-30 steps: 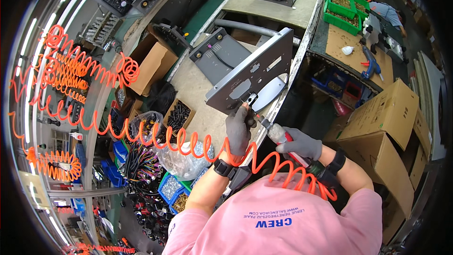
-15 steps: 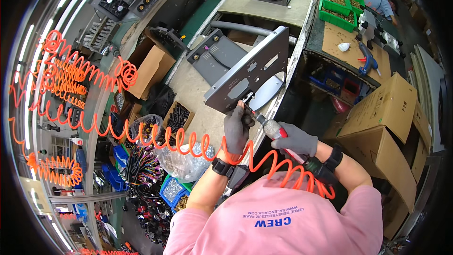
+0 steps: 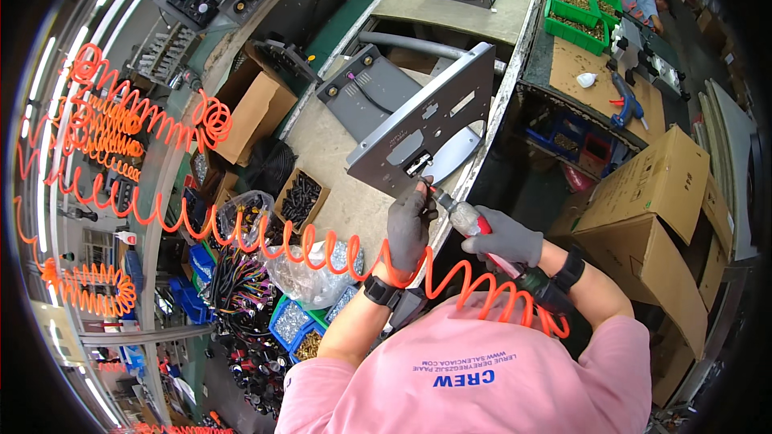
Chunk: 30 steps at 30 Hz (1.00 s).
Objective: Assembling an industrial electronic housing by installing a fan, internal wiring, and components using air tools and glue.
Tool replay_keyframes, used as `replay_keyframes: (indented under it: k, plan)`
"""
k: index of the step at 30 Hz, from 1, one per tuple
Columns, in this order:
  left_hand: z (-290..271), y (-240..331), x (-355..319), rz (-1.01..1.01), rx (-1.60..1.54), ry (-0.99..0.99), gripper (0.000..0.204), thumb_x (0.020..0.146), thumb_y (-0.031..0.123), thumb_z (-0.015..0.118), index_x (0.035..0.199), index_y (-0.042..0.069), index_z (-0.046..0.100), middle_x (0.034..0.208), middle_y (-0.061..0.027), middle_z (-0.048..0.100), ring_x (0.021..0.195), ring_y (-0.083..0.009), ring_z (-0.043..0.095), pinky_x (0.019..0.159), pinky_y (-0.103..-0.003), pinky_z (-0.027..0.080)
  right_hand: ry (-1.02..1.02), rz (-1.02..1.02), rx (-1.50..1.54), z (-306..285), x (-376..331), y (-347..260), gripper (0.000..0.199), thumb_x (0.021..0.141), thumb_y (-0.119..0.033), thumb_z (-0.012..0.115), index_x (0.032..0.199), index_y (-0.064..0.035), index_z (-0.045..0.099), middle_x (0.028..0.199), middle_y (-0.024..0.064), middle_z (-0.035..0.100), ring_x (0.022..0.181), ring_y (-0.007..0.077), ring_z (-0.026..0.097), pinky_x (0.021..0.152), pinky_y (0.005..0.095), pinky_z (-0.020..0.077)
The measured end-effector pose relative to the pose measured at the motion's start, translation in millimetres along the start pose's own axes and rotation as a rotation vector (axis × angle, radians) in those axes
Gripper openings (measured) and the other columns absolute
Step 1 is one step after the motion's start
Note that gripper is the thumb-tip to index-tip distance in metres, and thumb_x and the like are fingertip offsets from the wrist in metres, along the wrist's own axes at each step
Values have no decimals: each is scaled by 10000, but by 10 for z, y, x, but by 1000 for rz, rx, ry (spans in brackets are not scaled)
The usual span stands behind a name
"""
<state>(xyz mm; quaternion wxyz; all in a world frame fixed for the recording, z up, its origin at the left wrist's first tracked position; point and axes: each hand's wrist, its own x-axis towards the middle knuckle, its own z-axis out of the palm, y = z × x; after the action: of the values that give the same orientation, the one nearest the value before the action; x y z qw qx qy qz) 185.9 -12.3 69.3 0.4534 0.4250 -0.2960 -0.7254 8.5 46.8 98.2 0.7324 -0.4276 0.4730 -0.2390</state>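
Note:
My left hand (image 3: 408, 221), in a grey glove, has its fingers pinched together at the tip of the driver. Anything between those fingers is too small to make out. My right hand (image 3: 507, 239), also gloved, grips a red and grey air screwdriver (image 3: 469, 219), its bit pointing up and left toward the left fingertips. Just beyond both hands a dark flat metal panel (image 3: 434, 116) stands tilted on the bench, with several cutouts. A small metal-and-black part (image 3: 418, 164) sits at its lower cutout. Behind the panel's lower edge lies a pale oval piece (image 3: 454, 154).
An orange coiled air hose (image 3: 322, 253) hangs across my left forearm. Left of the panel stand a box of black parts (image 3: 301, 199) and a clear plastic bag (image 3: 318, 277). Green bins (image 3: 572, 0) and a blue tool (image 3: 626, 100) lie on the right-hand bench. A large cardboard box (image 3: 635, 193) stands at the right.
My left hand has drawn back from the panel's lower cutout toward me, to the driver's tip. The right hand with the screwdriver has stayed nearly still.

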Motion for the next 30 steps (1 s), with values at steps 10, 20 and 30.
replay_keyframes:
  k: [10,20,30]
  plan:
    - [-8,56,-53,67,63,128,308,886,221,512,1055,-36,517,746,-31,528,626,-87,471,566,-229,414,47,-47,-82,-3,16,-16,418,720,-202,634,1037,-11,441,688,41,504,521,99,512,468,242,459]
    - [-18,55,45,-8,-54,-31,289,906,168,466,1083,-56,511,762,-59,516,638,-119,455,583,-232,387,112,-106,-212,22,6,-51,436,699,-231,649,1021,-8,457,762,62,527,581,119,549,515,256,460]
    - [-108,20,125,-4,-100,-72,260,909,209,467,989,-32,523,768,-64,515,629,-120,445,573,-238,379,121,-143,-240,-3,90,21,434,710,-229,637,1050,-26,458,758,56,521,599,121,542,520,244,463]
